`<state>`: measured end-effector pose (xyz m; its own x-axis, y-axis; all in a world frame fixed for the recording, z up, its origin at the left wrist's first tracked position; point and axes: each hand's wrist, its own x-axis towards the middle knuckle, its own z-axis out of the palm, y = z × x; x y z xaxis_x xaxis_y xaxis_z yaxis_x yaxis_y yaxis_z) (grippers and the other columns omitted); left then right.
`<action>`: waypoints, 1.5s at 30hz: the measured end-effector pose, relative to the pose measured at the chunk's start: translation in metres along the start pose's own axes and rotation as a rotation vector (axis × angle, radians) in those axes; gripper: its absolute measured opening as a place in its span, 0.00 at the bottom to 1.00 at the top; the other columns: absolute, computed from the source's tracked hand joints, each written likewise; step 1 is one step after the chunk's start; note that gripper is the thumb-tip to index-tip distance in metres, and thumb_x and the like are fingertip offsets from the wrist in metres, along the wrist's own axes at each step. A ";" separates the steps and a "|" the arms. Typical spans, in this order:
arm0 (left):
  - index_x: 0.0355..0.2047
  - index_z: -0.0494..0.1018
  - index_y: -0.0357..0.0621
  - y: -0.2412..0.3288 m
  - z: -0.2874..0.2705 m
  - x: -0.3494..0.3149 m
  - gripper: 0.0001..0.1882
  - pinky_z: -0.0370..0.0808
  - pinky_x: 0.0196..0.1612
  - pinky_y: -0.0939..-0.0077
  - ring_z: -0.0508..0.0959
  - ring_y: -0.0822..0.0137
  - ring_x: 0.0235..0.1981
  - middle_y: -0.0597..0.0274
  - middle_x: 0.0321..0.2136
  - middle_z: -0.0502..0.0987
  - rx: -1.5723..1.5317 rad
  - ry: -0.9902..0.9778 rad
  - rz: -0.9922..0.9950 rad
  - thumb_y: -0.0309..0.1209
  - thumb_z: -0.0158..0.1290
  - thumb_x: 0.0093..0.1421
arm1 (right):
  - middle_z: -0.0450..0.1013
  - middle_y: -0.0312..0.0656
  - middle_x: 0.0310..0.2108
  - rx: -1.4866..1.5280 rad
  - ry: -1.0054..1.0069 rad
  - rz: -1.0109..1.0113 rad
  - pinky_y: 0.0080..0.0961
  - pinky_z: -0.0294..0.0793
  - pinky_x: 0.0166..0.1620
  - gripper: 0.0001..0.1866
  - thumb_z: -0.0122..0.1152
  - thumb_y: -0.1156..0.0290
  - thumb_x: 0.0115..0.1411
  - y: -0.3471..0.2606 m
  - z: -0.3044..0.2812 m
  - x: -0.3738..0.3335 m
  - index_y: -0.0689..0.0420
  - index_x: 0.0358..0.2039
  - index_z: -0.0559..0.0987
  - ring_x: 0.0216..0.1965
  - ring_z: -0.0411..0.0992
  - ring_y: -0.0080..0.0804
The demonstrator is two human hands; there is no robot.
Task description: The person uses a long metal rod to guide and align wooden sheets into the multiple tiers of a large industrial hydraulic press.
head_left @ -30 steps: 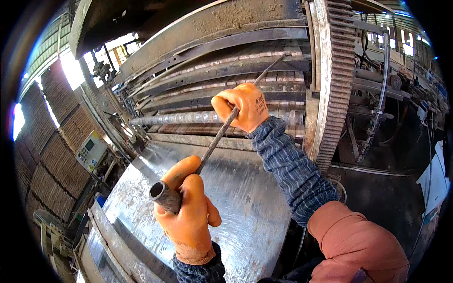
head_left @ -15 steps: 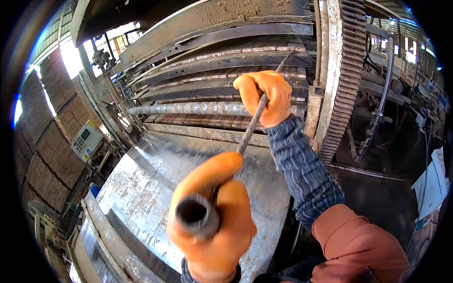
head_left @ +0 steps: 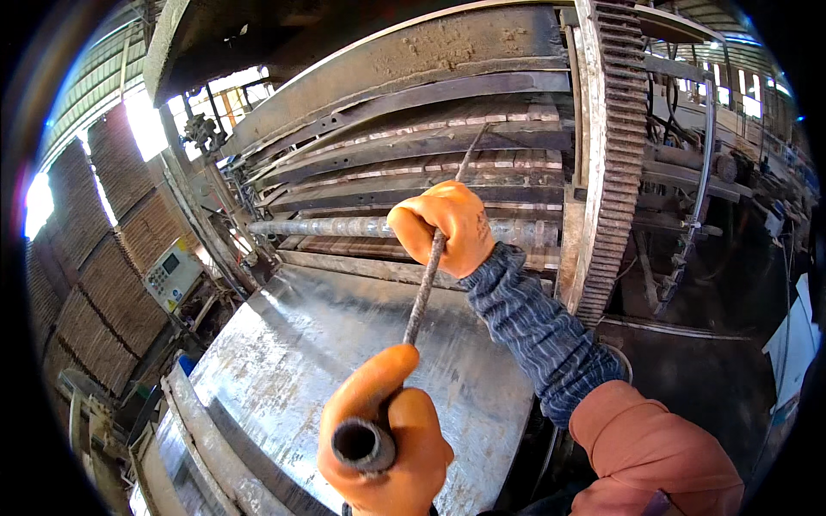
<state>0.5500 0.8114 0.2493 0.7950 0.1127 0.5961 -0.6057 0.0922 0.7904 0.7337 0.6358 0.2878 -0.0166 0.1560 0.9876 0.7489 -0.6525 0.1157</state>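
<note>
Both of my hands, in orange gloves, grip one long metal pipe (head_left: 422, 301) with a rough, rusty surface. My left hand (head_left: 387, 439) is wrapped round its near end, where the round hollow opening faces me. Farther along, my right hand (head_left: 447, 225) is closed round the shaft. Beyond it the pipe runs away from me, its far end reaching the slots of a large press (head_left: 413, 112) with stacked dark beams and layers of reddish-brown boards between them. Whether the far tip touches anything there I cannot tell.
Under my hands lies a shiny, scratched metal plate (head_left: 292, 344). A horizontal roller (head_left: 335, 226) crosses the press front. A toothed upright rack (head_left: 615, 155) stands at the right. At the left are a control panel (head_left: 175, 271) and tall board stacks (head_left: 120, 314).
Both hands have moved lower in view with the pipe, the right one also to the left. The pipe's far end now shows lower and farther left. Both grips stay closed.
</note>
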 end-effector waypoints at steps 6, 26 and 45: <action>0.43 0.75 0.31 -0.001 0.026 0.027 0.13 0.62 0.12 0.81 0.68 0.77 0.11 0.62 0.19 0.73 -0.097 0.096 -0.122 0.14 0.48 0.58 | 0.66 0.44 0.12 -0.070 -0.085 0.038 0.40 0.64 0.24 0.12 0.57 0.70 0.52 0.032 0.010 -0.005 0.55 0.14 0.68 0.16 0.67 0.49; 0.43 0.75 0.30 -0.012 0.005 0.043 0.14 0.64 0.12 0.81 0.69 0.74 0.10 0.57 0.20 0.75 -0.004 0.256 -0.116 0.13 0.47 0.57 | 0.70 0.44 0.15 0.152 -0.144 -0.004 0.41 0.69 0.30 0.12 0.58 0.66 0.54 0.034 0.093 -0.001 0.53 0.15 0.72 0.21 0.73 0.48; 0.45 0.77 0.35 -0.084 -0.043 0.211 0.12 0.61 0.12 0.80 0.66 0.75 0.09 0.67 0.15 0.69 0.197 0.292 -0.061 0.27 0.50 0.62 | 0.76 0.53 0.26 0.194 -0.471 0.051 0.45 0.74 0.35 0.19 0.53 0.54 0.57 0.128 0.281 0.043 0.56 0.22 0.78 0.29 0.75 0.55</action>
<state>0.7669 0.8700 0.3022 0.7692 0.3935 0.5035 -0.5162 -0.0818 0.8525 1.0148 0.7679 0.3154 0.2902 0.4743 0.8312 0.8508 -0.5255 0.0028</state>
